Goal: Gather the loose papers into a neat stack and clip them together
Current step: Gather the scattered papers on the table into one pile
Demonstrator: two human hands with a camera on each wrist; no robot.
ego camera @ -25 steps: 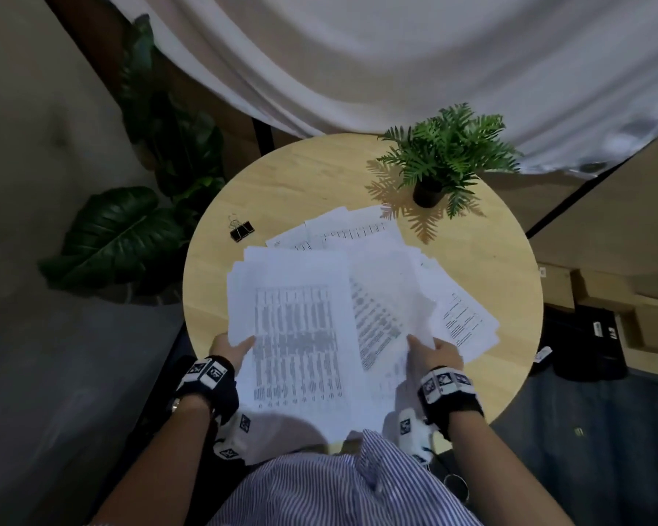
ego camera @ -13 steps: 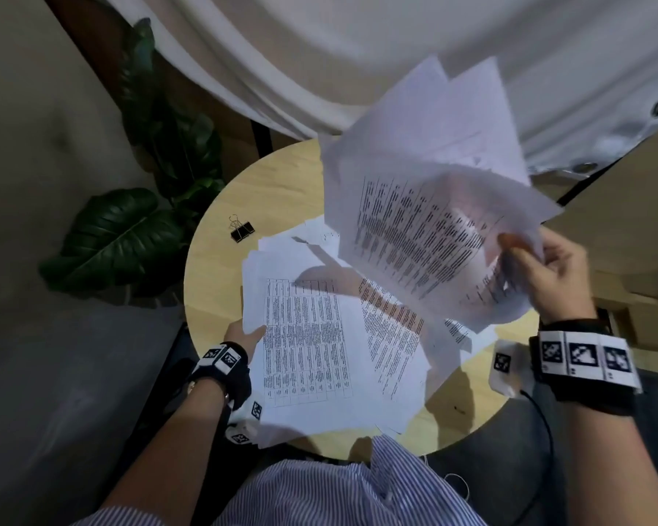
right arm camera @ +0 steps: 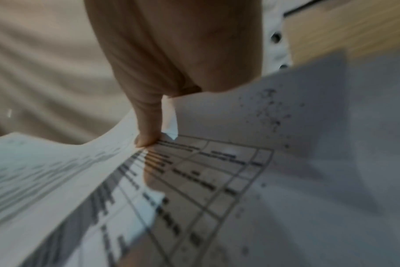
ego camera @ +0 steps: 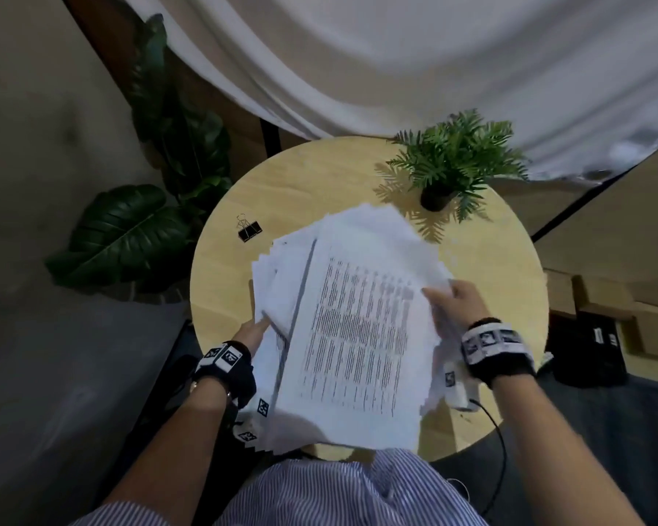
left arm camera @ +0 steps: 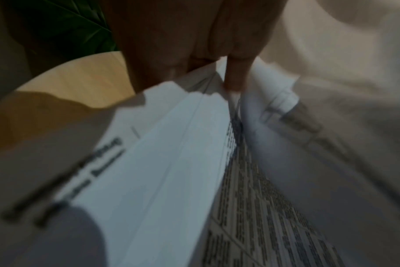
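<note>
A rough stack of printed white papers (ego camera: 354, 328) is held over the near part of the round wooden table (ego camera: 320, 184), its edges uneven. My left hand (ego camera: 253, 332) grips the stack's left edge, and in the left wrist view its fingers (left arm camera: 235, 75) pinch the papers (left arm camera: 171, 162). My right hand (ego camera: 454, 301) grips the right edge, thumb on top. The right wrist view shows its thumb (right arm camera: 149, 126) pressing on the printed sheets (right arm camera: 206, 180). A black binder clip (ego camera: 248, 227) lies on the table at the left, apart from both hands.
A small potted fern (ego camera: 453, 165) stands at the table's far right edge. A large-leaved plant (ego camera: 130, 229) is on the floor to the left. A white curtain (ego camera: 396, 62) hangs behind. Cardboard boxes (ego camera: 604, 309) sit on the floor at right.
My right hand lifted a bundle of sheets high, then brought it down onto the papers under my left hand. The spread sheets are now gathered into one rough stack held by both hands.
</note>
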